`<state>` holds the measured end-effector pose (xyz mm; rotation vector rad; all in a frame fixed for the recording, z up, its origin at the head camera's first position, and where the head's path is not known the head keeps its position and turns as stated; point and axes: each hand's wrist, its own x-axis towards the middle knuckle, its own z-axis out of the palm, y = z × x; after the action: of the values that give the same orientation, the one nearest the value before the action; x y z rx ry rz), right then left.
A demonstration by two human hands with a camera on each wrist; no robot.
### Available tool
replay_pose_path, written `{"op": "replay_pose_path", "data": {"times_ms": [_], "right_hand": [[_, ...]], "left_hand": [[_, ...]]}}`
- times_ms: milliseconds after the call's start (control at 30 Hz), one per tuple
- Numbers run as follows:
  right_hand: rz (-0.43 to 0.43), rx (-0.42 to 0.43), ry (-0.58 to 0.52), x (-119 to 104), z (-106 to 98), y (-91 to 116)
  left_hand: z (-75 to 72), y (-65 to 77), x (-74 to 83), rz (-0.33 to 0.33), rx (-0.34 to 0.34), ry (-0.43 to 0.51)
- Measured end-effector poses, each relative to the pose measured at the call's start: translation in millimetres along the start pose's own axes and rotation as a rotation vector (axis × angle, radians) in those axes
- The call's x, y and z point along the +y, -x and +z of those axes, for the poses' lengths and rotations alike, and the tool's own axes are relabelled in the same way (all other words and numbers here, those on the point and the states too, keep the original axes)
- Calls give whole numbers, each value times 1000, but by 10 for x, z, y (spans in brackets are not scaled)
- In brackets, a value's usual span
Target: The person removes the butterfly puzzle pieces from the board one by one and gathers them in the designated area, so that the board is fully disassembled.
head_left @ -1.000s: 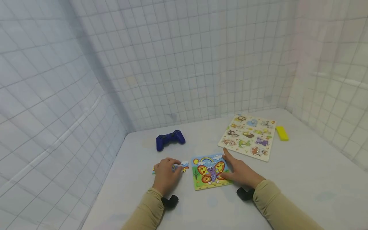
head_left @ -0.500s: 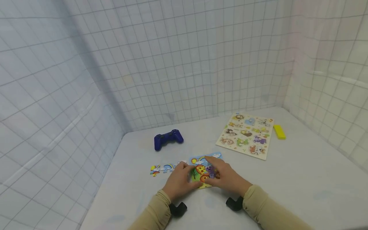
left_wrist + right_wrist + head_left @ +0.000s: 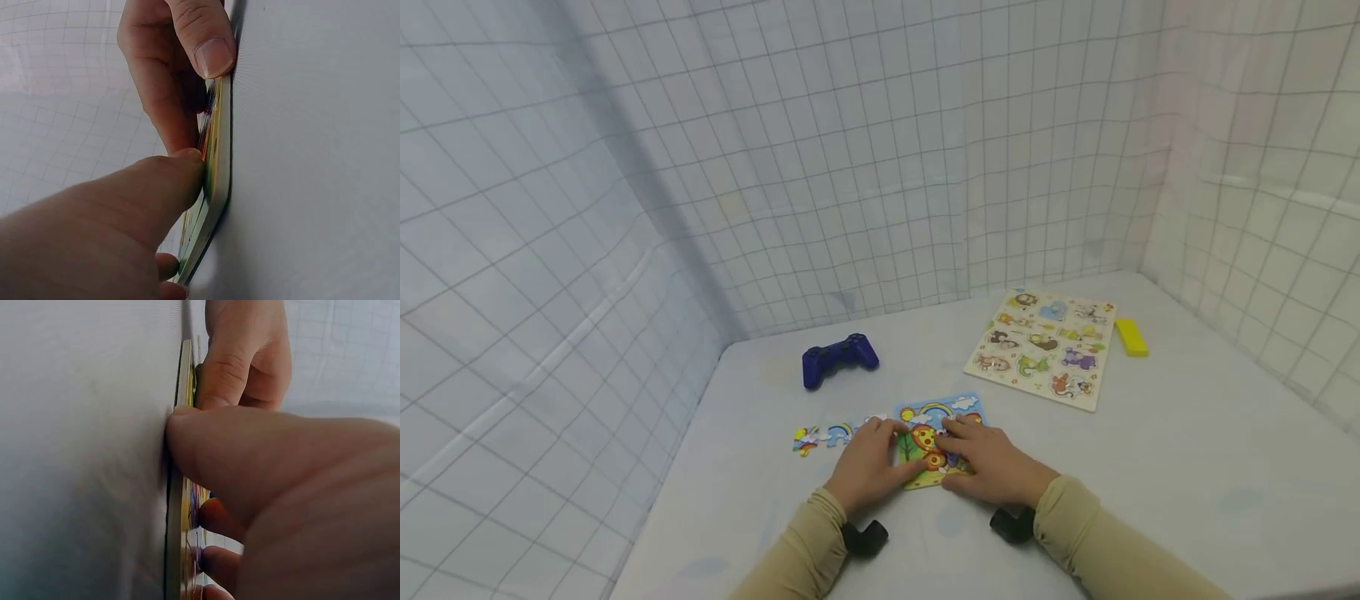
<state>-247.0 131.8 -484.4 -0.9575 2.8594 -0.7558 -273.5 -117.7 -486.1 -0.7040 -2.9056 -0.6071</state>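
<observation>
Probably early on: loose pieces (image 3: 840, 430) in a row on the desk (image 3: 1150, 467), left of lower centre, seemingly left to fit. Cannot tell how many are seated in the butterfly puzzle (image 3: 925, 438), flat at lower centre. Pressing its face with spread, unclenched fingers of the right hand (image 3: 996, 467); touching its left part with fingers of the left hand (image 3: 867, 468), possibly pinching, cannot tell.

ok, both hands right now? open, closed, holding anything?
Left hand: open, touching the butterfly puzzle, not gripping it.
Right hand: open, resting on the same puzzle, not gripping it.
</observation>
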Motion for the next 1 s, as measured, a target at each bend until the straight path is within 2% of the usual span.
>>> {"op": "replay_pose_path", "data": {"times_ms": [400,1000], "right_hand": [[11,-6,-18,-43,-6,3],[2,-13,-28,-41,-28,1]], "left_hand": [[19,-11,-2,16,69,82],[14,-1,-22,32,28,198]]}}
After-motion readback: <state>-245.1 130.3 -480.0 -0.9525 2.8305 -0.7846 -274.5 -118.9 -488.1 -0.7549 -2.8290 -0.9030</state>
